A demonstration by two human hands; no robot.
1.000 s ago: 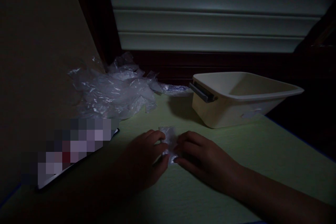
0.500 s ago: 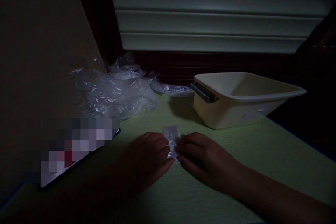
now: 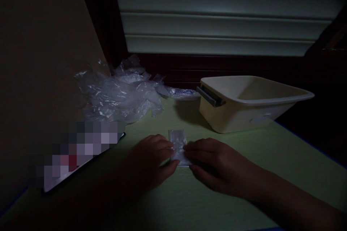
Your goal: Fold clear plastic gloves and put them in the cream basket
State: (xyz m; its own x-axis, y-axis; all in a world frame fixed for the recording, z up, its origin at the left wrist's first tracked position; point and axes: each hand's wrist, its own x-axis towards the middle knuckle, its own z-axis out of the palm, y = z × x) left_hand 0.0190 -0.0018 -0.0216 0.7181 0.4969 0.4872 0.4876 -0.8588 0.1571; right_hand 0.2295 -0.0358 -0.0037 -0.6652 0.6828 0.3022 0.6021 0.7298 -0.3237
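Observation:
The scene is very dim. A small clear plastic packet point(image 3: 179, 144) lies flat on the pale green table top point(image 3: 244, 166). My left hand point(image 3: 150, 160) presses on its left edge with fingers curled over it. My right hand point(image 3: 213, 164) pinches its right edge with thumb and fingertips. Both hands rest on the table, close together, with the packet between them.
A cream plastic bin point(image 3: 244, 103) with a grey handle stands at the back right. A heap of crumpled clear plastic bags point(image 3: 121, 92) lies at the back left. A flat tablet-like device point(image 3: 78, 155) rests at the left. Ribbed blinds point(image 3: 217, 14) fill the background.
The packet has flattened out and now lies a little further right and squarer between my fingers. Both hands shifted slightly right with it.

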